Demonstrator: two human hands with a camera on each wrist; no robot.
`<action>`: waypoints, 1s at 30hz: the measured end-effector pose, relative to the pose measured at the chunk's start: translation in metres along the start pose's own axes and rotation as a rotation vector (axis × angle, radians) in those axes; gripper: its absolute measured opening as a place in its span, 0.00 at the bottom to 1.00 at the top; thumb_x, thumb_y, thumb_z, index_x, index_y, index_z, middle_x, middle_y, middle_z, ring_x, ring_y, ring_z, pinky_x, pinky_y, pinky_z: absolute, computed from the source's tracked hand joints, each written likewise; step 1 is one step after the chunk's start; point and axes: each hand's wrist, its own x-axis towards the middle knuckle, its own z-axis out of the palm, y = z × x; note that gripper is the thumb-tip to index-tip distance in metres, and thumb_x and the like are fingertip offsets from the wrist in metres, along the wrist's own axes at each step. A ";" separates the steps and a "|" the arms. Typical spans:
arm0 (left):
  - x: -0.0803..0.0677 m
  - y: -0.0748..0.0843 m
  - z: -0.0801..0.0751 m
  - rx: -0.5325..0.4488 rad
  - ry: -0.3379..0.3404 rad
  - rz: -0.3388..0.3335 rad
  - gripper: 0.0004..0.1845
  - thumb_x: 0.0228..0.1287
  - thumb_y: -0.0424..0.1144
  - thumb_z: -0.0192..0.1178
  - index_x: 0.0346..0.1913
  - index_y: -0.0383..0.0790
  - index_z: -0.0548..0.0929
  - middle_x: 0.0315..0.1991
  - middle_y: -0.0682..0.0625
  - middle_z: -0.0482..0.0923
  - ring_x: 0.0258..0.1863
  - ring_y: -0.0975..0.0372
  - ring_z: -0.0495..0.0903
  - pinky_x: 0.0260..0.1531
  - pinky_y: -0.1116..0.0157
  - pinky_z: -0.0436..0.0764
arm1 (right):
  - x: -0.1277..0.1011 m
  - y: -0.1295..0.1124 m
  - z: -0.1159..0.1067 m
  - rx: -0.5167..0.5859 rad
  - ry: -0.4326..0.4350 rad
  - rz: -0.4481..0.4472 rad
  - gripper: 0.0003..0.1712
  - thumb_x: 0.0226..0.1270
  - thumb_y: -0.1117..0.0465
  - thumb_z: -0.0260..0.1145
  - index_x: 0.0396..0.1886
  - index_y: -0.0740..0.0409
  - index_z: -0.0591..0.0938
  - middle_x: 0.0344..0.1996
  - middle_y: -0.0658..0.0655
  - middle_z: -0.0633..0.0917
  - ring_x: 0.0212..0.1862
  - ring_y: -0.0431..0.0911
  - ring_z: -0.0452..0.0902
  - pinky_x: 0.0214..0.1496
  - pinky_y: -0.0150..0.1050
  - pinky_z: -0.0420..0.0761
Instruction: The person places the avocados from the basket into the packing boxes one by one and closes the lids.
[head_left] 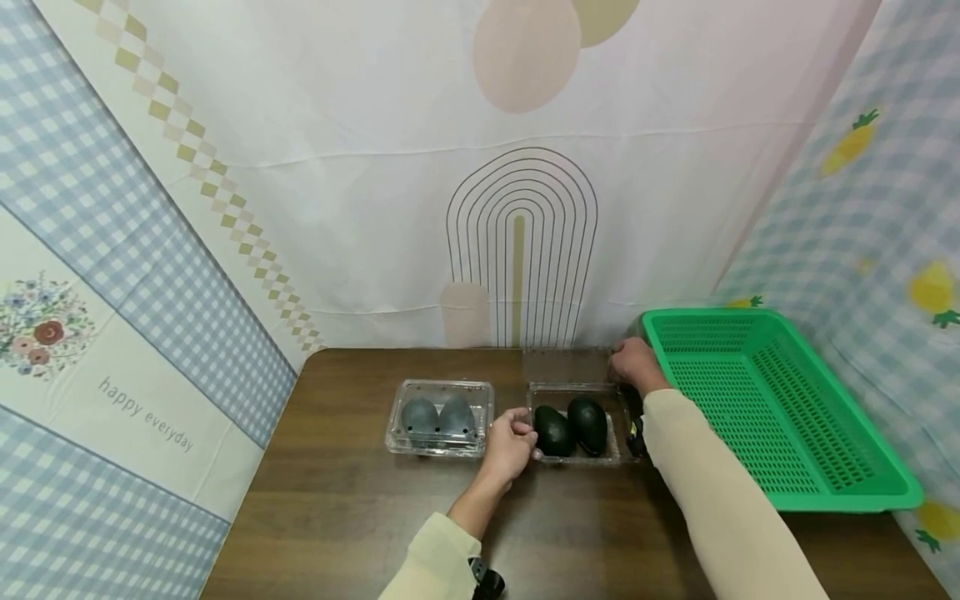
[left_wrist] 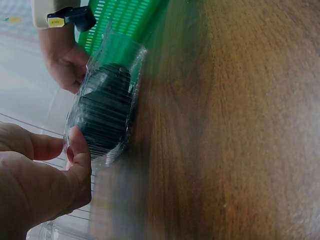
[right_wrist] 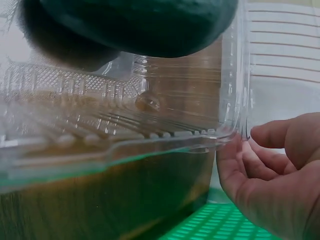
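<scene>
The open clamshell (head_left: 573,421) with two avocados (head_left: 570,427) sits mid tabletop (head_left: 360,517), left of the green basket (head_left: 780,400). Left hand (head_left: 510,446) pinches its near-left rim; right hand (head_left: 633,365) pinches the lid corner. Thin, springy plastic, likely slippery; hold by rims

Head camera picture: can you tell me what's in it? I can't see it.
Two hands hold an open clear box with two dark avocados on a brown table: left hand at its front corner, right hand at its raised lid. A closed box sits left, a green basket right.
</scene>
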 end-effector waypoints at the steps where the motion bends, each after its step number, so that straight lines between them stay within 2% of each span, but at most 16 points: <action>1: 0.000 0.000 0.000 -0.002 0.000 -0.003 0.24 0.63 0.18 0.60 0.63 0.23 0.75 0.36 0.45 0.74 0.22 0.64 0.78 0.23 0.73 0.83 | -0.001 -0.001 -0.001 -0.002 0.022 -0.004 0.12 0.64 0.71 0.53 0.20 0.61 0.74 0.16 0.55 0.70 0.18 0.43 0.59 0.21 0.35 0.66; 2: 0.000 0.000 0.001 -0.008 -0.002 -0.003 0.24 0.63 0.18 0.60 0.63 0.22 0.75 0.36 0.45 0.74 0.21 0.64 0.78 0.23 0.73 0.83 | -0.002 -0.002 -0.001 -0.006 0.042 -0.002 0.10 0.66 0.71 0.52 0.28 0.67 0.79 0.21 0.61 0.77 0.20 0.46 0.65 0.22 0.36 0.69; 4: 0.001 0.000 0.001 -0.012 -0.005 -0.001 0.24 0.63 0.18 0.60 0.63 0.22 0.75 0.36 0.45 0.74 0.21 0.65 0.78 0.22 0.72 0.84 | -0.003 -0.006 -0.003 -0.031 0.073 -0.004 0.18 0.68 0.70 0.52 0.50 0.73 0.83 0.41 0.70 0.85 0.27 0.51 0.75 0.26 0.38 0.75; 6: 0.001 0.001 0.001 -0.020 -0.002 -0.006 0.24 0.63 0.18 0.59 0.63 0.22 0.74 0.35 0.45 0.74 0.21 0.64 0.77 0.22 0.72 0.84 | -0.003 -0.008 -0.006 -0.069 0.095 -0.023 0.26 0.70 0.68 0.51 0.65 0.72 0.78 0.59 0.73 0.81 0.38 0.55 0.81 0.32 0.39 0.80; 7: 0.002 0.001 0.002 -0.018 0.000 -0.005 0.24 0.63 0.18 0.59 0.63 0.22 0.74 0.35 0.45 0.74 0.21 0.64 0.77 0.22 0.72 0.84 | -0.003 -0.009 -0.008 -0.083 0.096 -0.029 0.27 0.71 0.67 0.50 0.66 0.72 0.77 0.63 0.73 0.79 0.41 0.56 0.81 0.33 0.40 0.80; 11: 0.002 0.002 0.001 -0.013 0.014 0.004 0.24 0.62 0.17 0.59 0.63 0.21 0.75 0.35 0.44 0.74 0.22 0.63 0.77 0.23 0.68 0.86 | -0.002 -0.012 -0.014 -0.053 0.065 -0.032 0.26 0.75 0.66 0.49 0.68 0.72 0.74 0.63 0.74 0.78 0.38 0.54 0.80 0.31 0.39 0.80; 14: 0.002 0.003 0.001 -0.014 0.013 0.010 0.24 0.62 0.17 0.59 0.62 0.21 0.75 0.35 0.43 0.74 0.21 0.63 0.77 0.24 0.66 0.87 | -0.002 -0.014 -0.018 0.008 0.029 -0.010 0.26 0.77 0.65 0.49 0.70 0.71 0.73 0.63 0.74 0.77 0.35 0.51 0.80 0.33 0.42 0.86; 17: 0.002 0.004 0.001 -0.030 0.006 0.005 0.24 0.62 0.17 0.59 0.63 0.20 0.74 0.35 0.43 0.73 0.20 0.64 0.76 0.24 0.66 0.87 | -0.004 -0.016 -0.021 0.037 0.014 -0.002 0.25 0.79 0.65 0.48 0.70 0.70 0.72 0.63 0.74 0.76 0.40 0.54 0.83 0.43 0.49 0.91; 21: 0.003 0.002 0.002 -0.038 0.001 0.007 0.24 0.62 0.16 0.59 0.63 0.20 0.73 0.35 0.43 0.73 0.19 0.64 0.76 0.24 0.65 0.88 | -0.008 -0.019 -0.026 0.064 0.009 -0.018 0.24 0.80 0.63 0.48 0.69 0.71 0.72 0.59 0.74 0.77 0.49 0.62 0.84 0.54 0.55 0.90; 25: 0.003 0.001 0.001 -0.026 0.007 0.011 0.24 0.62 0.16 0.58 0.62 0.20 0.74 0.35 0.44 0.73 0.20 0.64 0.77 0.24 0.66 0.88 | -0.013 -0.021 -0.029 0.106 -0.001 -0.025 0.23 0.81 0.62 0.50 0.68 0.70 0.70 0.55 0.73 0.78 0.53 0.64 0.83 0.57 0.56 0.88; 30: 0.002 0.000 0.001 -0.012 0.013 0.011 0.24 0.62 0.16 0.59 0.62 0.21 0.74 0.35 0.44 0.74 0.21 0.64 0.76 0.23 0.66 0.88 | -0.017 -0.019 -0.031 0.162 0.015 -0.064 0.22 0.81 0.62 0.52 0.68 0.70 0.69 0.55 0.73 0.77 0.53 0.64 0.82 0.57 0.55 0.88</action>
